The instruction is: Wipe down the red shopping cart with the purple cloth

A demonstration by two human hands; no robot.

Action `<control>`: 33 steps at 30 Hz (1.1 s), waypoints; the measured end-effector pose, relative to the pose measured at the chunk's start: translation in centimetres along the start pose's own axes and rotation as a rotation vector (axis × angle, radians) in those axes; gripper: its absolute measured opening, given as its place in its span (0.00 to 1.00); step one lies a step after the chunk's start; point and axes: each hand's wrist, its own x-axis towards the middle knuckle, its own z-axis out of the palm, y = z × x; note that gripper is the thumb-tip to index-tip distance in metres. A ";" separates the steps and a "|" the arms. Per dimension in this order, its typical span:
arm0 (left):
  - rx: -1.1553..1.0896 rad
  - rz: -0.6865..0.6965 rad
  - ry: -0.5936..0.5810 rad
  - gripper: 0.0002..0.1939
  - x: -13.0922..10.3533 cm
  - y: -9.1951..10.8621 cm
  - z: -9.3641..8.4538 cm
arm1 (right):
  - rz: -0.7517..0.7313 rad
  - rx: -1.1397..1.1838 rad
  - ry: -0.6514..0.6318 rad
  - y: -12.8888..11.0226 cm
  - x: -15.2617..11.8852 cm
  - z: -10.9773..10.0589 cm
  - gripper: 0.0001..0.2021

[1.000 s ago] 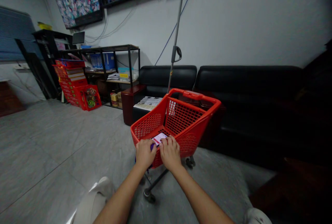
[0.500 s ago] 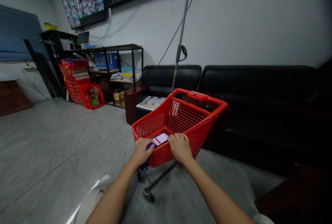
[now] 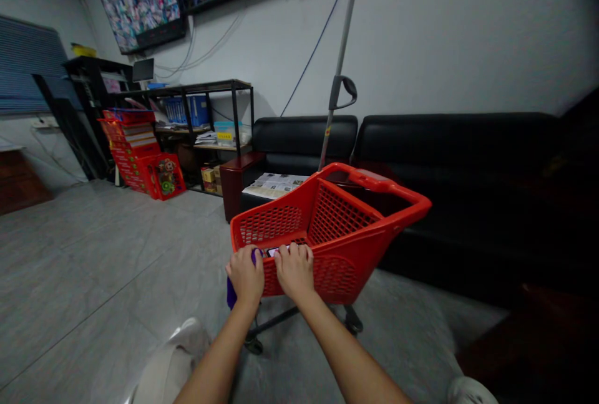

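A red plastic shopping cart (image 3: pixel 346 279) on dark metal legs with casters stands at an angle in front of me. My left hand (image 3: pixel 246 274) is closed over the near left corner of its rim, with a purple cloth (image 3: pixel 231 295) caught under the fingers and hanging down outside. Close to its right, my right hand (image 3: pixel 296 272) wraps its fingers over the same near rim. Behind those fingers a phone (image 3: pixel 272 252) shows only in part inside the basket; the rest is hidden by hand and rim. From the cart's far side rises a grey pole (image 3: pixel 344 48) with a dark grip.
A black sofa (image 3: pixel 458 161) runs along the wall behind the cart, with newspapers (image 3: pixel 276 184) on its left seat. Further left are a black-framed shelf (image 3: pixel 215 87) and stacked red boxes (image 3: pixel 133 154). My shoe (image 3: pixel 470 390) is at the lower right.
The cart has turned, its handle end swinging right and its near corner shifting left. Both hands moved left with the rim and closer together. The phone is now mostly hidden.
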 end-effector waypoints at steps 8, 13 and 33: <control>0.151 0.154 -0.076 0.14 0.3 0.3 0.2 | -0.129 0.034 -0.084 1.7 0.2 -1.5 0.15; 0.132 0.148 -0.121 0.14 1.3 -1.4 0.0 | -0.078 -0.021 -0.022 5.4 0.6 -2.3 0.16; 0.147 0.047 -0.139 0.14 1.5 0.0 -0.3 | -0.089 0.050 0.003 6.7 -0.3 -2.1 0.13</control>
